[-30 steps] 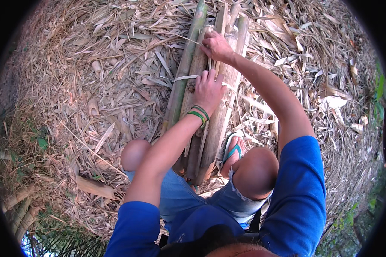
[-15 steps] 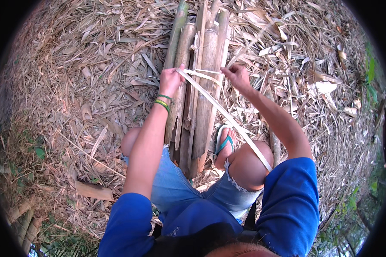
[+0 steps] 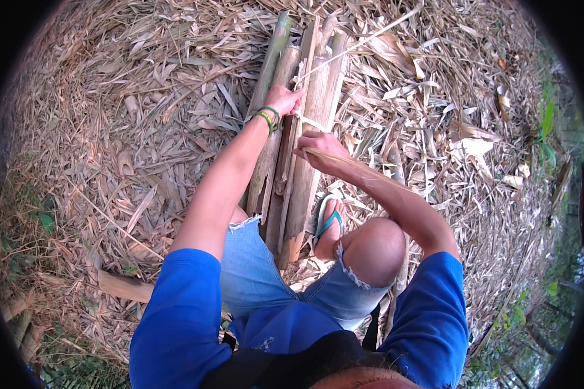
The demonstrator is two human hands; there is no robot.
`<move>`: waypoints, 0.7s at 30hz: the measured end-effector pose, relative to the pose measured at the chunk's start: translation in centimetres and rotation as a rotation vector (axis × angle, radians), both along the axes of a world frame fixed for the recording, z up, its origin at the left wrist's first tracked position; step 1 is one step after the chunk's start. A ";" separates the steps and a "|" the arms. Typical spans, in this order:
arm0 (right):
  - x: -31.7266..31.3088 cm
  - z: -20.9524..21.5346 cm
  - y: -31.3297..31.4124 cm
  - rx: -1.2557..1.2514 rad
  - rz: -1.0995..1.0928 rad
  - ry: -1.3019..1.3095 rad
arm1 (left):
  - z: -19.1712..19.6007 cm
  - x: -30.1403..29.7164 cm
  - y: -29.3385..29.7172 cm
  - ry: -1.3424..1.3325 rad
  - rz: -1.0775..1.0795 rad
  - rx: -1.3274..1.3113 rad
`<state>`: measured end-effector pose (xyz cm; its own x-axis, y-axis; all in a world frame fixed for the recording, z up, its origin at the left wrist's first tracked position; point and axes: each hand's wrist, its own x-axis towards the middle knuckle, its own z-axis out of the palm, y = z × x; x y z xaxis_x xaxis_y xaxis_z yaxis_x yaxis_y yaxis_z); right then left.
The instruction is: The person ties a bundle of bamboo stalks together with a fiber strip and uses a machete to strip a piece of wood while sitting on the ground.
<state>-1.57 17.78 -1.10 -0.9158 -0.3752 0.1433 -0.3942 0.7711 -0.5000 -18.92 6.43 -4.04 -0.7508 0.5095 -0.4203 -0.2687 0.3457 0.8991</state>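
Observation:
A bundle of split bamboo lengths (image 3: 298,188) lies on the ground in front of me, pointing away, with one greenish pole (image 3: 272,61) along its left side. A pale flat strip (image 3: 315,123) passes across the bundle, and one long end (image 3: 376,35) stretches off to the far right. My left hand (image 3: 284,100) is closed on the strip at its crossing on top of the bamboo. Nearer to me, my right hand (image 3: 323,148) is closed around the strip's other end, which trails back along my right forearm. Its fingertips are partly hidden.
Dry bamboo leaves (image 3: 143,110) cover the ground all around. My sandalled foot (image 3: 331,220) stands right beside the bundle's near end. A cut bamboo piece (image 3: 124,285) lies at the lower left, and green plants (image 3: 548,123) grow at the right edge.
My right hand has come left and nearer, over the bundle. My left hand has moved right onto the strip's crossing. One strip end now runs straight toward the far right.

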 end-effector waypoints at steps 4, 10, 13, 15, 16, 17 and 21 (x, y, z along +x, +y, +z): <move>-3.4 2.1 -2.1 -0.223 -0.005 0.040 | -1.1 0.5 -2.8 -0.078 -0.140 0.266; -9.5 5.8 -1.1 -0.257 -0.338 -0.466 | -2.2 2.0 -4.8 0.051 -0.136 0.242; -10.9 6.5 -2.2 -0.283 -0.351 -0.417 | -3.9 2.6 -6.3 -0.099 0.065 0.350; -12.9 3.8 -0.7 -0.336 -0.525 -0.386 | -2.9 4.1 -5.7 -0.121 0.063 0.508; -13.6 3.3 -0.3 -0.391 -0.541 -0.416 | -2.5 4.7 -5.2 -0.059 0.063 0.412; -14.0 3.0 -0.5 -0.451 -0.551 -0.444 | -2.8 4.9 -5.0 0.002 0.107 0.366; -13.3 3.0 -3.4 -0.090 -0.292 -0.434 | -5.6 5.6 -4.8 0.185 0.279 0.263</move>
